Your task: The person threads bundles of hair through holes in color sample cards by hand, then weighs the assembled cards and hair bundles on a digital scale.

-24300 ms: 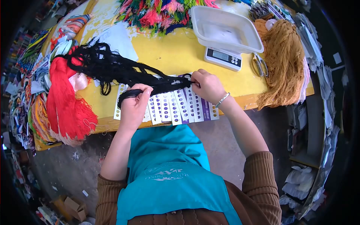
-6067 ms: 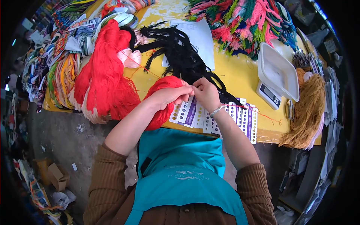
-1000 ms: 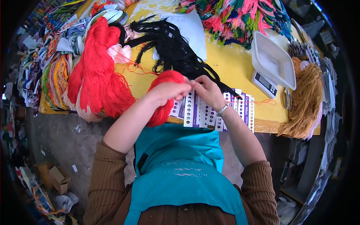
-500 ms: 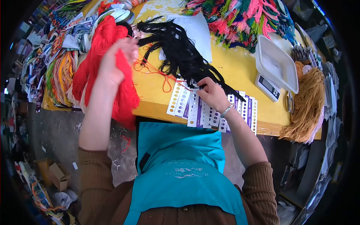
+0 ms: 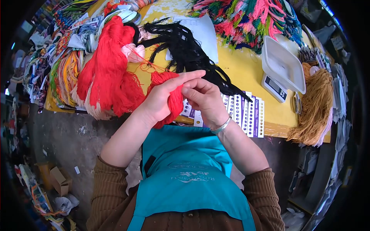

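A hank of red thread (image 5: 176, 101) hangs in my left hand (image 5: 160, 101), looped through it with the fingers stretched towards the right. My right hand (image 5: 206, 99) is closed in a pinch against the fingertips of my left; whatever lies in the pinch is hidden. Both hands are over the front edge of the table, partly covering punched cards (image 5: 243, 111) with white and purple faces. Just behind them lies a tangle of black thread (image 5: 189, 50). To the left, a big bundle of red thread (image 5: 110, 73) droops over the table edge.
On the yellow table (image 5: 239, 69), a scale (image 5: 274, 87) with a white tray (image 5: 283, 65) stands right. Scissors (image 5: 296, 103) and a brown thread bundle (image 5: 316, 104) lie beyond it. Multicoloured thread (image 5: 250, 23) fills the back; more hanks (image 5: 65, 77) crowd the left.
My left hand has come from the big red bundle to the middle, carrying a red hank. My right hand has shifted slightly left to meet it. More of the pink thread ball now shows.
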### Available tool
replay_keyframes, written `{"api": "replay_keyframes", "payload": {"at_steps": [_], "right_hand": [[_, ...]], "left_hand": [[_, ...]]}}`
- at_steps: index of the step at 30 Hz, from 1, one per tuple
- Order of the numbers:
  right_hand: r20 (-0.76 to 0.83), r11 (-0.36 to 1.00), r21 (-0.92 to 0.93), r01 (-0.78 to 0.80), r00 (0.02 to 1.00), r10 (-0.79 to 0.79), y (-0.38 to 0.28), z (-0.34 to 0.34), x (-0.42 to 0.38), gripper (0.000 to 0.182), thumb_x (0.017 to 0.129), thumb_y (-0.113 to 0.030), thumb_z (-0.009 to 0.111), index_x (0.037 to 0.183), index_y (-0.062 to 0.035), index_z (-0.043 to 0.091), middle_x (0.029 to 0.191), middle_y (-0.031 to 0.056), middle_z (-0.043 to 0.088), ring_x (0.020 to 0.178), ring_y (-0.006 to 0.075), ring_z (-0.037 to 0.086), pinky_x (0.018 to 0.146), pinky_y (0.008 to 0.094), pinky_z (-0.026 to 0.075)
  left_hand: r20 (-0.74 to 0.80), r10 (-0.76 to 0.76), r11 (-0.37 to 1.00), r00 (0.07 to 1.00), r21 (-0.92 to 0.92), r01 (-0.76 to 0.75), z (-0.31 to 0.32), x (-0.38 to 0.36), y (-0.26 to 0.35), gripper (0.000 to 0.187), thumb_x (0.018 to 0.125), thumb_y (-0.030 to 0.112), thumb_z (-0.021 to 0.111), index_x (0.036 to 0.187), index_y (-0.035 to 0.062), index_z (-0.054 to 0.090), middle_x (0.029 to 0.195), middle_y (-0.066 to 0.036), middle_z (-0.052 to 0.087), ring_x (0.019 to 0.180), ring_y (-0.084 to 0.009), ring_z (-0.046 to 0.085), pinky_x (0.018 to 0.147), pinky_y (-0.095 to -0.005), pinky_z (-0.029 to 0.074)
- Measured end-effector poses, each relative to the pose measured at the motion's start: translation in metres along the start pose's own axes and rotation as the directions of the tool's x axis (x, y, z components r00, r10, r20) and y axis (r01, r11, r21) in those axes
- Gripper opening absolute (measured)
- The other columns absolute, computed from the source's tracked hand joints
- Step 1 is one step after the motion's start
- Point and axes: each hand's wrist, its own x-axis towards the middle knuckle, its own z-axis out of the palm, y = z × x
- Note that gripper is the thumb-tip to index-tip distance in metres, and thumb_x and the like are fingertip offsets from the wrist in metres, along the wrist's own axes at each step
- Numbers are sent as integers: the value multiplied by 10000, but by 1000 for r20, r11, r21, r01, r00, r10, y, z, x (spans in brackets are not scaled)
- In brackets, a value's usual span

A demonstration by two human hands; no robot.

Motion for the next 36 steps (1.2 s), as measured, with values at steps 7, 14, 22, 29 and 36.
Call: {"api": "replay_keyframes", "payload": {"at_steps": [7, 14, 22, 29, 36], "right_hand": [[-87, 986, 169, 5, 996, 10, -7, -4, -5, 61, 868, -39, 619, 853, -43, 678, 767, 7, 640, 566, 56, 498, 512, 181, 351], [-122, 981, 194, 15, 992, 9, -6, -10, -7, 64, 842, -26, 599, 814, -48, 652, 818, 17, 663, 620, 54, 525, 583, 209, 393], [-150, 833, 370, 412, 911, -384, -71, -140, -19, 191, 928, -228, 538, 916, -73, 648, 938, 73, 631, 959, 193, 580, 970, 426, 422], [-583, 407, -636, 656, -63, -810, -246, -306, -167, 71, 879, -60, 618, 845, -3, 644, 640, 32, 556, 483, 77, 375, 414, 201, 251], [-332, 627, -756, 188, 716, -614, -127, -140, -56, 228, 917, -154, 590, 1128, -73, 628, 942, 11, 701, 587, -2, 380, 525, 157, 303]], "left_hand": [[-31, -42, 999, 999, 3, 42, 2, -5, 1, 523, 1006, 318, 365, 1396, -24, 438, 1394, -118, 496, 1264, -197, 478, 1049, -348, 379], [-77, -20, 999, 997, 48, 23, 1, -3, -7, 474, 1009, 288, 442, 1364, -23, 478, 1379, -119, 508, 1264, -198, 481, 1072, -356, 370], [-147, 113, 942, 983, -299, -153, -68, -34, 56, 294, 954, 258, 573, 1140, 37, 627, 583, 61, 448, 526, -57, 478, 497, -214, 393], [-3, 574, 778, 819, -309, -547, -116, -106, 142, 410, 1032, 171, 380, 1405, 5, 417, 552, 40, 402, 432, -47, 409, 454, -198, 352], [-229, -35, 985, 973, -172, -6, -46, -7, 25, 296, 927, 230, 582, 1133, 25, 637, 1004, -89, 681, 496, -20, 431, 430, -159, 296]]}}
